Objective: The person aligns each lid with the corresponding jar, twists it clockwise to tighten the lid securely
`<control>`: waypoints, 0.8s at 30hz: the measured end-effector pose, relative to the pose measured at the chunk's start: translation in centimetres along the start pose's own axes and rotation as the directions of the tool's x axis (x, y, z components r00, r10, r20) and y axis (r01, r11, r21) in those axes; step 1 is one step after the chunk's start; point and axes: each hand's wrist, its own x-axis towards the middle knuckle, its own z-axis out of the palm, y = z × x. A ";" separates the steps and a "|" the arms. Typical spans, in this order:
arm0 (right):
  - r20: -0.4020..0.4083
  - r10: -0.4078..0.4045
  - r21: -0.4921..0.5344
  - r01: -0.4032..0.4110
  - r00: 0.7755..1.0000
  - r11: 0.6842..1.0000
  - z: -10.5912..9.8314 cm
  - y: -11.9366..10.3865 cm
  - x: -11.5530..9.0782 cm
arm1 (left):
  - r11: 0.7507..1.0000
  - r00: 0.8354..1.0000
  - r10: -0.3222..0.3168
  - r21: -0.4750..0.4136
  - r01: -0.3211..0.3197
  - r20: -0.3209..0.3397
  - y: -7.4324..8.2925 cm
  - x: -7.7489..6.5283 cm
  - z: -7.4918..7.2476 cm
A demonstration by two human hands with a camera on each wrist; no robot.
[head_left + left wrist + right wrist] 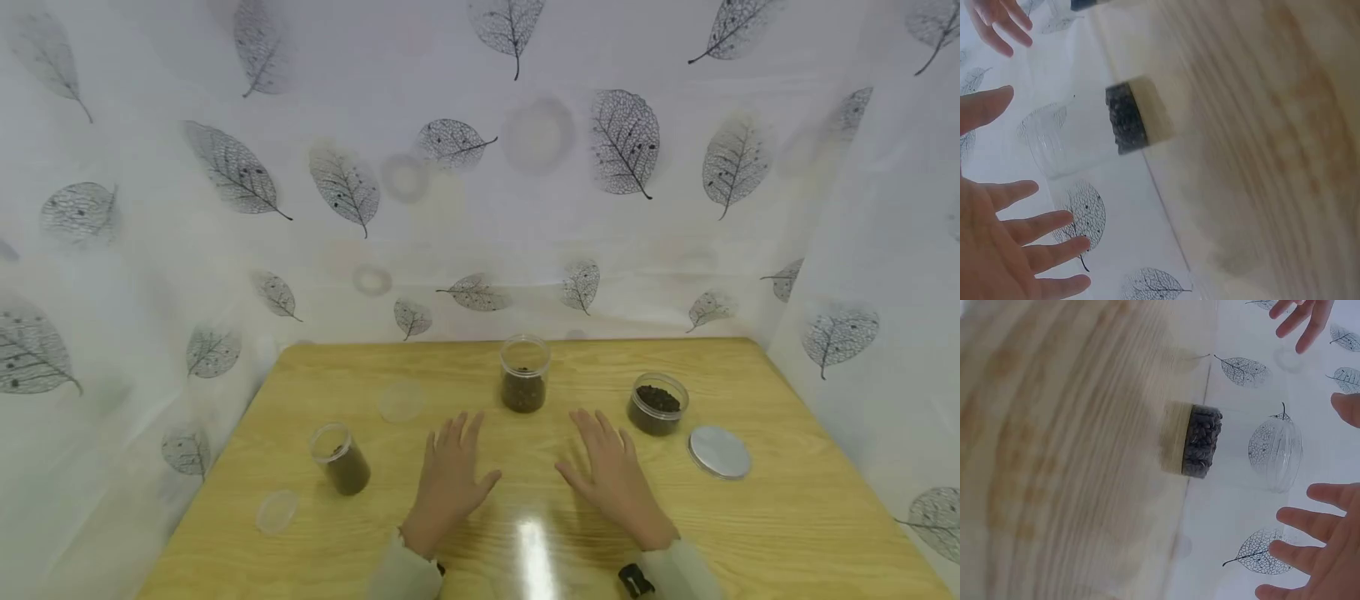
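Note:
My left hand point(452, 482) is spread over the table with straight fingers and holds nothing. Opposite it, my right hand point(613, 477) is spread the same way, also holding nothing. Beyond and between the two hands stands a clear lidless jar point(523, 385), part filled with dark grains; its grains point(1201, 441) show close up in the right wrist view. A taller lidless jar point(347, 467) of dark contents stands left of my left hand. Past my right fingertips sits a low round jar point(657, 408) with dark grains, and a silver lid point(720, 452) lies beside it.
Two translucent round lids, one near the back point(401, 401) and one by the left edge point(277, 512), lie flat on the wooden table point(525, 533). A white leaf-printed sheet point(480, 208) hangs behind the table and along both sides.

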 end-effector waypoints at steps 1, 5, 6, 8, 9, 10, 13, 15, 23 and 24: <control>-0.007 -0.001 0.003 0.001 1.000 1.000 0.0 0.2 0.2 | 1.000 1.000 -0.002 -0.002 0.002 -0.015 -0.2 0.2 -0.1; -0.021 0.007 0.066 -0.006 1.000 0.998 0.1 1.1 1.1 | 1.000 0.999 -0.018 0.009 0.019 -0.048 -1.5 1.1 -0.4; -0.024 0.012 0.092 -0.010 1.000 0.996 0.1 1.3 1.4 | 1.000 0.998 -0.022 0.012 0.023 -0.053 -1.8 1.4 -0.5; -0.019 0.026 0.141 -0.023 0.999 0.990 0.0 1.7 2.0 | 0.999 0.998 -0.032 0.024 0.034 -0.056 -2.6 2.1 -0.6; -0.017 0.033 0.163 -0.029 0.999 0.986 0.0 1.8 2.4 | 0.999 0.998 -0.038 0.028 0.039 -0.059 -3.0 2.6 -0.7; -0.013 0.039 0.182 -0.036 0.999 0.983 0.0 1.9 2.7 | 0.998 0.997 -0.046 0.036 0.048 -0.058 -3.4 2.9 -0.8; 0.003 0.051 0.226 -0.050 0.999 0.973 -0.1 2.1 3.9 | 0.995 0.994 -0.084 0.046 0.087 -0.065 -4.5 4.0 -1.1; 0.019 0.057 0.244 -0.060 0.998 0.968 -0.1 2.1 4.6 | 0.992 0.991 -0.117 0.050 0.120 -0.065 -5.2 4.6 -1.3; 0.126 0.119 0.364 -0.157 0.985 0.918 0.8 2.2 7.2 | 0.965 0.965 -0.259 0.025 0.260 -0.042 -7.2 6.3 -1.6; 0.143 0.129 0.378 -0.175 0.981 0.909 0.9 2.3 7.5 | 0.962 0.961 -0.273 0.023 0.273 -0.036 -7.5 6.4 -1.5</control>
